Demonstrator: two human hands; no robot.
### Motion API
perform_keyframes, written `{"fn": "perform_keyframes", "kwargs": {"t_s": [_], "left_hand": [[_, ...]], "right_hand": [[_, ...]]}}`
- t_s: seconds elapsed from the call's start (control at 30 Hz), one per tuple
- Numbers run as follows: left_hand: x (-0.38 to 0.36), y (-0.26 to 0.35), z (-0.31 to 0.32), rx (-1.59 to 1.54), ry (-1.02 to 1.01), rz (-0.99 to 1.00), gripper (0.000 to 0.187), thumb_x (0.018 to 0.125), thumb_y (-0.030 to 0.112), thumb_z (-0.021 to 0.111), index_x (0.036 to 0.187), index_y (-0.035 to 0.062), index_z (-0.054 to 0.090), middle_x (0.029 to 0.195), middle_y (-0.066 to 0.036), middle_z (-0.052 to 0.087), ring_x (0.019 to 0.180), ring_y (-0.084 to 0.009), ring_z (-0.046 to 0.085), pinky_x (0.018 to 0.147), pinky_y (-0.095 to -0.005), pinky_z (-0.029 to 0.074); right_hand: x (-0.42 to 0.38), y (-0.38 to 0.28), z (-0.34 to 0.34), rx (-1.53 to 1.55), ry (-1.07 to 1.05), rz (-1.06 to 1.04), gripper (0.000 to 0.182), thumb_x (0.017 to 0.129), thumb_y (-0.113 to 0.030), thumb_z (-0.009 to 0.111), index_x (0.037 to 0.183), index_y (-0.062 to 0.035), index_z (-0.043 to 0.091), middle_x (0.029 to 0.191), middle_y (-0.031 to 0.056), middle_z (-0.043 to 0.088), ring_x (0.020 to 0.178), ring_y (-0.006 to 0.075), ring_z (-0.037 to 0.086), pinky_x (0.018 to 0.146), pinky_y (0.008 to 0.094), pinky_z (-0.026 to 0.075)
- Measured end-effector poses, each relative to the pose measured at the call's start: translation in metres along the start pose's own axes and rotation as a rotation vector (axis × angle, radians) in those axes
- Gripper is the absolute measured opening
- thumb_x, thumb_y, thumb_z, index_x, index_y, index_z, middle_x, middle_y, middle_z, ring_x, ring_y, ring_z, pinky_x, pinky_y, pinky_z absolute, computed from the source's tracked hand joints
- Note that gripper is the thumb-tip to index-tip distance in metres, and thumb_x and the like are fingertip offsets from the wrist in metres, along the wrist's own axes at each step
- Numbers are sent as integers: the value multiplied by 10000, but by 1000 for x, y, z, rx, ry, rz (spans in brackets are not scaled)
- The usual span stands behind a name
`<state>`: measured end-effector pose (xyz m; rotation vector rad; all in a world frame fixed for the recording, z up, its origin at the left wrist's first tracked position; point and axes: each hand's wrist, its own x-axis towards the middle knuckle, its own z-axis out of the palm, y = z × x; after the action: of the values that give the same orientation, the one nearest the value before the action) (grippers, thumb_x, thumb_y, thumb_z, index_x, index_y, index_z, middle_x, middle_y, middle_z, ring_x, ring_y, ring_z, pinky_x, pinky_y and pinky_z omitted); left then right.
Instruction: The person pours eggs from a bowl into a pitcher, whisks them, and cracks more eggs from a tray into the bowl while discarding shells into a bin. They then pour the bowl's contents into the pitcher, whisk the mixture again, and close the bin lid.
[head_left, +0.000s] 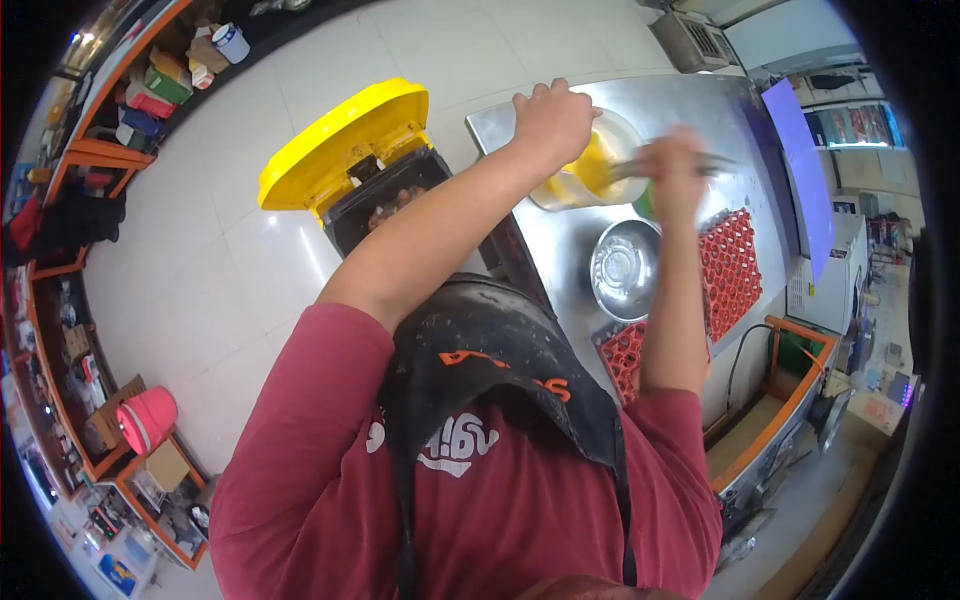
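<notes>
My left hand [555, 120] is closed on the rim of a whitish tub [625, 130], on its upper left side. Inside the tub is a yellow liquid [592, 165] that looks like beaten egg. My right hand [674, 165], smeared by motion, grips a long grey utensil [628, 170] whose near end reaches into the tub; blur hides its exact kind. Close to the tub, a green item [645, 200] shows in part below my right hand. A shiny metal bowl [612, 285] stands left of my right forearm.
Red egg trays [732, 270] lie on the steel table [690, 100], one partly behind my right forearm. Left of the table, a black bin with a raised yellow lid [335, 140] holds what look like eggshells [395, 207]. Orange-edged shelves line the far left; a pink bucket [148, 418] is there.
</notes>
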<state>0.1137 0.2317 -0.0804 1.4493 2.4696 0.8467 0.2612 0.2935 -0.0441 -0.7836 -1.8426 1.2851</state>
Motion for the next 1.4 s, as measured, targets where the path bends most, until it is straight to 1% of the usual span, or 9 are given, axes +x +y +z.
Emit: {"fn": "perform_keyframes", "kwargs": {"t_s": [0.07, 0.37, 0.53, 0.63, 0.73, 0.83, 1.13, 1.3, 1.4], "left_hand": [[-4, 2, 1, 9, -17, 4, 380, 1011, 428, 539, 1029, 110, 747, 1070, -146, 645, 1052, -343, 643, 880, -566, 480], [-5, 3, 1, -59, -68, 6, 375, 998, 410, 564, 1041, 92, 760, 1117, -179, 646, 1081, -376, 621, 903, -549, 493], [3, -2, 4, -61, -65, 91, 402, 995, 433, 554, 1035, 88, 758, 1123, -192, 644, 1070, -390, 627, 892, -522, 517], [-6, -6, 12, -100, -36, 64, 388, 982, 417, 569, 968, 76, 754, 1029, -193, 653, 988, -380, 641, 871, -488, 519], [4, -11, 6, -69, -7, 75, 401, 983, 425, 560, 976, 75, 755, 1041, -207, 655, 996, -393, 644, 871, -494, 522], [9, -1, 8, -93, -15, 88, 411, 981, 431, 561, 987, 69, 756, 1062, -224, 654, 1011, -408, 640, 867, -505, 521], [13, -26, 36, -140, -27, 222, 396, 962, 374, 593, 870, 16, 736, 870, -279, 648, 904, -444, 639, 820, -502, 509], [13, -21, 22, -117, -4, 204, 383, 946, 318, 613, 851, -47, 683, 866, -286, 662, 842, -452, 635, 768, -491, 503], [4, -9, 16, -192, 5, 143, 404, 947, 333, 619, 873, -62, 669, 854, -283, 664, 839, -438, 648, 750, -472, 503]], "right_hand": [[-8, -13, 0, -31, -257, 58, 335, 1058, -226, 521, 747, -102, 503, 637, -11, 511, 577, 105, 466, 588, 284, 416], [22, -7, -41, 239, 138, -141, 230, 1022, -206, 583, 828, -88, 545, 682, 30, 583, 565, 102, 520, 574, 277, 458], [-12, -2, -11, -239, 4, 38, 244, 974, -185, 588, 783, -35, 566, 735, 46, 586, 685, 164, 559, 675, 347, 494], [26, -3, -53, 424, 170, 44, 225, 1014, -179, 585, 820, -72, 542, 705, 7, 569, 631, 94, 528, 651, 266, 457], [12, 72, 36, -130, 418, -324, 257, 997, -150, 568, 755, -84, 512, 677, 10, 531, 623, 103, 481, 626, 283, 442], [-12, -18, -25, 17, -218, -40, 331, 1042, -182, 528, 723, -108, 477, 659, 9, 505, 603, 112, 488, 598, 292, 448], [2, -20, -36, 514, 240, -153, 191, 949, -83, 647, 788, -89, 546, 667, 8, 582, 529, 97, 505, 537, 298, 442], [-9, 11, -10, 68, -317, -310, 247, 902, -251, 735, 856, -52, 596, 809, 10, 651, 841, 160, 624, 793, 365, 497], [6, -10, -39, 229, -1, -88, 260, 930, -264, 718, 833, -52, 602, 764, 27, 633, 773, 141, 612, 710, 332, 485]]}}
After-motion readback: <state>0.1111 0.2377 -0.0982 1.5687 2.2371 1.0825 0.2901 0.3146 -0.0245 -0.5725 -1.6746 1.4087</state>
